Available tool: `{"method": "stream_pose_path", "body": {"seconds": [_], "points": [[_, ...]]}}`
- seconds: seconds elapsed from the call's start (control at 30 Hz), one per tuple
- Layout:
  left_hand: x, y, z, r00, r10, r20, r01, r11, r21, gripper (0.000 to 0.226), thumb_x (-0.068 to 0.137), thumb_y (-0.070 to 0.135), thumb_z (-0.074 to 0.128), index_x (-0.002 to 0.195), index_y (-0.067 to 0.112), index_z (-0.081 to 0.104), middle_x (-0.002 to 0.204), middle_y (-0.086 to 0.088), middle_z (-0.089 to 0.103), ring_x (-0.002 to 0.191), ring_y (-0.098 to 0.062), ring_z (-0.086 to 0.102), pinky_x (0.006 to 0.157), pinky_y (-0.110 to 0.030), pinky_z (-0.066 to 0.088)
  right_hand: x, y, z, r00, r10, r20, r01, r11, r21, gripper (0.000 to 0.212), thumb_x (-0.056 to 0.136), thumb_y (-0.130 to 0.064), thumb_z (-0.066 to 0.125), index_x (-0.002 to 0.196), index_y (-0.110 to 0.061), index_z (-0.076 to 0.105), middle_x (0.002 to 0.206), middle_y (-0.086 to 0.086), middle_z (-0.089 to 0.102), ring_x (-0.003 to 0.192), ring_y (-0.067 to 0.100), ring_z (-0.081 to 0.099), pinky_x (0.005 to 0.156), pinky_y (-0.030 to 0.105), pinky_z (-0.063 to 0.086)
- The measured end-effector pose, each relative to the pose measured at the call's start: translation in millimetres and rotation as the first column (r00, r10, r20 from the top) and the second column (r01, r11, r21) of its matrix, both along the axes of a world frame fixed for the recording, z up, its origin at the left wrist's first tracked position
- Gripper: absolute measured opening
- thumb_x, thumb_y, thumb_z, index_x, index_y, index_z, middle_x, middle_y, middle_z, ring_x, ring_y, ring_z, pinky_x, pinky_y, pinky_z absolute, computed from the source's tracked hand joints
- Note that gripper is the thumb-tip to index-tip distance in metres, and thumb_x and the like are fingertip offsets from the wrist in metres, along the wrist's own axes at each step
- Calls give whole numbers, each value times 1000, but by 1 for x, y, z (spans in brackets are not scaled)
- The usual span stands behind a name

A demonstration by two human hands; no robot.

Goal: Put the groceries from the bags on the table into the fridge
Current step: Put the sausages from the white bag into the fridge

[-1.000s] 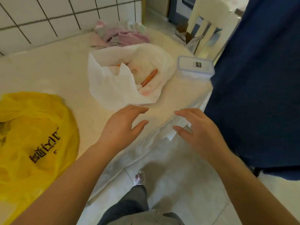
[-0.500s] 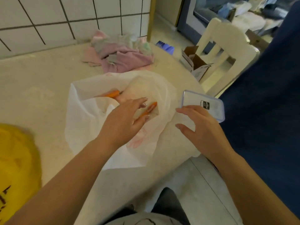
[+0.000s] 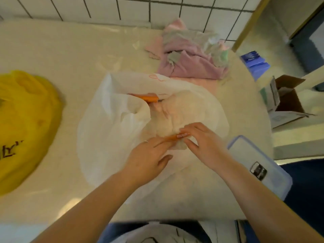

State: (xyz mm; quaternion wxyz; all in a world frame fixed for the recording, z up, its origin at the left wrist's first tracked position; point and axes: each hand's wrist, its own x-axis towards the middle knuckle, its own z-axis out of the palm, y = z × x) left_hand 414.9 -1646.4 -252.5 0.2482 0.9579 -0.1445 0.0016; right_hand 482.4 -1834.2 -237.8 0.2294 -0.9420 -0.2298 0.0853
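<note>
On the table (image 3: 52,55), seen from the head camera, both hands reach into the white bag (image 3: 112,123). The left hand (image 3: 149,160) lies open with straight fingers touching a carrot (image 3: 169,137); the right hand (image 3: 201,141) pinches its far end. Another carrot (image 3: 149,98) lies farther inside. A yellow bag (image 3: 26,123) sits at the left.

Both forearms are bare right up to the near edge of view, with no sleeve showing on either. The left hand (image 3: 149,158) and the right hand (image 3: 203,142) wear no gloves. Below the forearms, close to the body, a pale top with thin dark line markings shows, edged by blue cloth on either side.
</note>
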Motion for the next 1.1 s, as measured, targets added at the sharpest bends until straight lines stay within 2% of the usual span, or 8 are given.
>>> {"method": "stream_pose_path", "body": {"seconds": [0.13,0.27,0.4,0.67,0.73,0.83,0.93,1.1], "points": [[-20,-20,-33,996,86,-13,-85,992,90,48,87,40,40,125,17,59,129,-2,59,114,-22,58,84,-33,52,4,-7,-20,976,210,-67,-213,976,-51,35,90,-18,55,125,-25,57,126,-3,55,109,21,57,87,36,49],[-37,-33,-52,987,115,-112,-84,965,247,57,87,47,34,130,15,55,128,-6,59,110,-24,61,85,-34,52,-6,-8,-36,889,429,-161,-457,856,-241,46,97,-30,41,142,-28,35,148,-6,34,134,16,34,112,33,16],[-50,-43,-58,969,86,-232,-36,976,213,56,91,46,32,136,17,47,133,-6,56,111,-26,60,90,-39,49,-13,-14,-36,847,471,-245,-529,791,-307,47,99,-35,33,146,-30,26,152,-8,27,137,11,28,115,35,3],[-23,-35,-37,991,117,68,-132,952,278,51,88,40,36,123,14,61,126,-3,62,117,-21,57,102,-38,35,13,-11,-30,872,486,-62,-489,859,-149,55,88,-43,26,133,-23,50,136,-4,51,124,17,48,107,29,22],[-4,-25,-31,977,143,160,-184,942,281,49,88,37,37,125,12,59,129,-6,59,122,-25,53,105,-43,30,32,-6,-21,901,432,-25,-431,890,-148,54,90,-42,24,136,-23,46,142,-1,45,129,17,42,110,30,21],[30,-8,-23,946,180,268,-260,917,303,49,88,32,50,128,5,54,135,-15,52,128,-33,46,106,-49,26,65,8,-10,913,402,66,-386,906,-174,47,95,-23,44,142,-20,38,148,2,35,133,21,35,111,31,23],[60,3,-28,952,202,229,-279,879,387,68,81,36,62,137,2,42,145,-17,39,136,-33,33,109,-51,22,95,30,-11,866,454,208,-407,883,-233,44,86,-15,47,129,-10,53,136,15,50,123,34,50,101,42,39],[86,21,-58,984,158,86,-180,824,537,84,85,41,57,149,13,10,157,-14,6,145,-30,-1,112,-58,-3,136,64,-31,770,613,178,-459,726,-512,48,82,-21,34,119,-11,62,135,11,52,125,33,49,100,55,37]]}}
